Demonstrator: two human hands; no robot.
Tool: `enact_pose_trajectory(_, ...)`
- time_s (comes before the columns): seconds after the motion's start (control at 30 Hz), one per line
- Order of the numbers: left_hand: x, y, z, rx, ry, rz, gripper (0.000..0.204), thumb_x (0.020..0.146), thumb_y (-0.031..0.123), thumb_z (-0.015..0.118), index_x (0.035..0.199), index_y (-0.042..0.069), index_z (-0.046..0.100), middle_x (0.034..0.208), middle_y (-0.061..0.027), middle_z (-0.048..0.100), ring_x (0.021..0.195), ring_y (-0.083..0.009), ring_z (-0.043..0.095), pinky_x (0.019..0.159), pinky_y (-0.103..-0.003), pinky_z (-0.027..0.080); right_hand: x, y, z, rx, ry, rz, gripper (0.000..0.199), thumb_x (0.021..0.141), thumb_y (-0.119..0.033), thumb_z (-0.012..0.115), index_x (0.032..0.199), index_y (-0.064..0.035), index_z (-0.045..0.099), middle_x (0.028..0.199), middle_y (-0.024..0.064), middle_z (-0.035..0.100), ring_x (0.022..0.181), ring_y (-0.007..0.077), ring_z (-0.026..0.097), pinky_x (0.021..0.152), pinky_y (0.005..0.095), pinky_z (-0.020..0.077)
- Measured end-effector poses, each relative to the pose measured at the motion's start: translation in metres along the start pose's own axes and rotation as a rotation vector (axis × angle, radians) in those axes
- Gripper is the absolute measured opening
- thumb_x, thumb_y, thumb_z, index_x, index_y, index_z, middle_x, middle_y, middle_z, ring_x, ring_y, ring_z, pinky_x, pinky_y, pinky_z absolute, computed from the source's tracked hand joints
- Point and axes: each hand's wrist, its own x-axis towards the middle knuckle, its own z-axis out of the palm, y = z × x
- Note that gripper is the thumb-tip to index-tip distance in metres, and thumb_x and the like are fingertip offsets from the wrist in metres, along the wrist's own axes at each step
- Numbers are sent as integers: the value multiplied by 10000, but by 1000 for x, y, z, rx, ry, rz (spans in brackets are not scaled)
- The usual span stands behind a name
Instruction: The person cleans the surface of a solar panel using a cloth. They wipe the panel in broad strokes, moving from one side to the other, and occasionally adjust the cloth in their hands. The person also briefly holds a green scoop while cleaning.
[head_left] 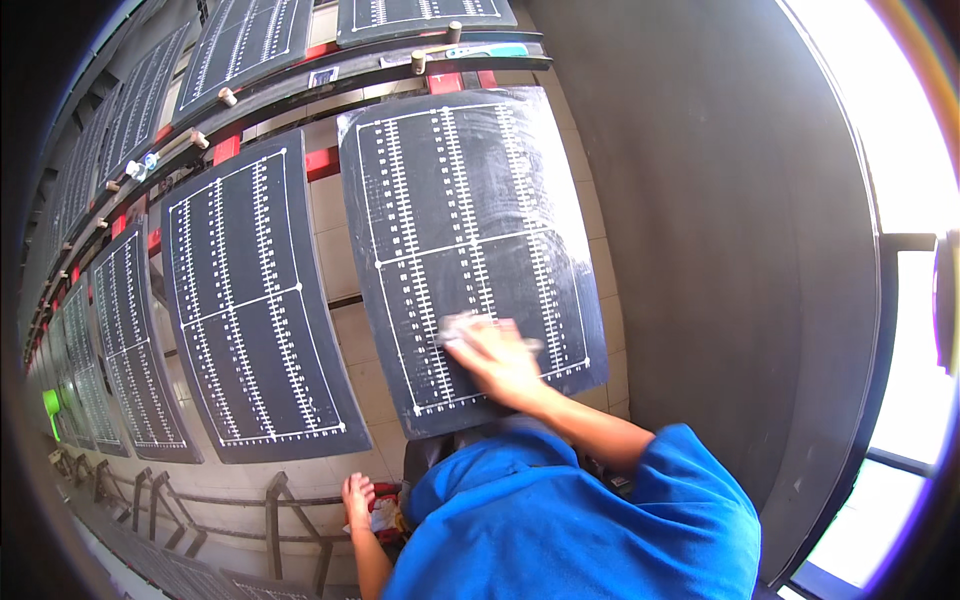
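My right hand (497,362) is pressed down on the lower half of a dark panel (520,290) marked with white lines, ticks and small numbers. Under its fingers is a crumpled whitish cloth (462,327), blurred by motion. Pale smears cover the panel's upper right part. Low on the left, beside my body, my left hand (357,499) hangs with its fingers slightly bent and nothing visible in them. A red object (384,489) and a colourful packet (386,516), partly hidden by my clothing, lie next to it.
More marked panels (245,310) stand in a row to the left on red supports (322,163). A dark rail with pegs (418,63) runs behind, bearing a light-blue handled tool (488,50). A grey wall (700,250) rises on the right; metal railings (275,520) stand lower left.
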Motion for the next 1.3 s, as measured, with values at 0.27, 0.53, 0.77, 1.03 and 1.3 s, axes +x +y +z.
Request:
enact_pose_trajectory(0.27,-87,-80,17,117,-74,-138,280,1007,327,523,1039,72,636,914,-37,680,738,-130,606,606,-285,463,190,230,-65,-352,633,444,529,935,-35,502,1444,67,400,1458,326,438,1353,483,428,1139,532,369)
enact_pose_trajectory(0.53,-45,-63,28,55,-225,31,317,1031,365,510,1057,68,618,927,-39,651,755,-139,606,654,-300,487,299,31,52,394,8,221,675,1019,-583,342,1460,-81,433,1511,156,449,1412,311,424,1147,570,283)
enact_pose_trajectory(0.77,-57,-116,1,-79,-44,-301,370,1002,455,532,1096,102,588,979,-49,641,804,-175,620,711,-346,504,188,139,-31,-123,144,85,406,967,-117,485,1365,-103,562,1385,187,558,1324,382,502,1130,518,377)
enact_pose_trajectory(1.03,-95,-184,26,258,-52,-27,340,1037,356,512,1005,55,668,976,-61,658,791,-150,618,671,-341,504,383,149,17,-71,459,448,497,1016,-343,423,1458,-120,460,1510,180,444,1408,358,402,1099,661,299)
enact_pose_trajectory(1.3,-88,-73,25,-235,56,-73,363,1046,367,491,1177,46,599,1016,-69,667,851,-182,648,730,-314,517,303,18,43,24,92,-96,477,1000,-236,481,1475,-217,449,1496,81,461,1373,308,478,950,724,403)
